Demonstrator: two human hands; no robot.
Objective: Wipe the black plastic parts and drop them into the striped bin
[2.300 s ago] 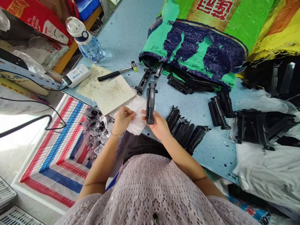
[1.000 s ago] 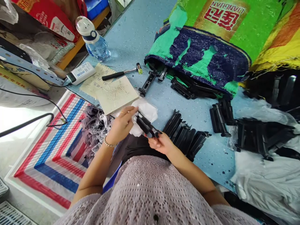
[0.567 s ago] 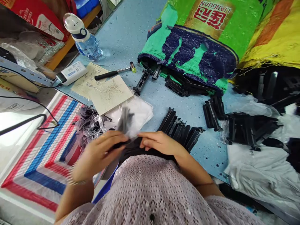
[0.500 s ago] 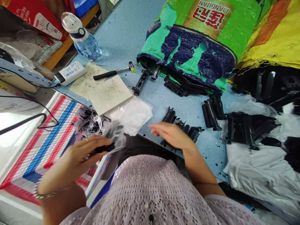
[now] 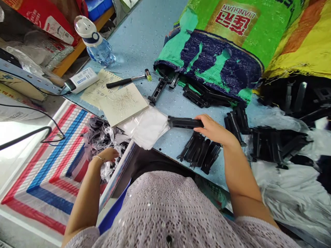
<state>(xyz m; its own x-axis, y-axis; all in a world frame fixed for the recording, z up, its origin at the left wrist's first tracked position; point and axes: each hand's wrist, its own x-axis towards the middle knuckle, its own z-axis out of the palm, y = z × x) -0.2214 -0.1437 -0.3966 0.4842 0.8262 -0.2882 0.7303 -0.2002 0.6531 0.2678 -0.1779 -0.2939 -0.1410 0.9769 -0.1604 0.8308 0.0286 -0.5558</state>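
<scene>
My right hand (image 5: 213,129) is closed around one end of a long black plastic bracket (image 5: 184,122). The bracket's other end reaches over the edge of a stack of clear plastic bags (image 5: 151,129). Just below this hand, several similar black brackets (image 5: 200,151) lie side by side near the table edge. My left hand (image 5: 110,155) is down in the striped basket, at a heap of black parts in clear bags (image 5: 97,134). Its fingers are mostly hidden, so whether it holds anything does not show.
The red, white and blue basket (image 5: 46,182) stands left of the blue table (image 5: 137,44). On the table are a notepad (image 5: 124,103), a small hammer (image 5: 126,81), a white box (image 5: 82,81) and a water bottle (image 5: 97,44). A green sack (image 5: 207,51) spills black parts.
My left hand has gone down into the basket, and the bagged part it held is no longer seen in it. My right hand has moved right and picked up a black bracket.
</scene>
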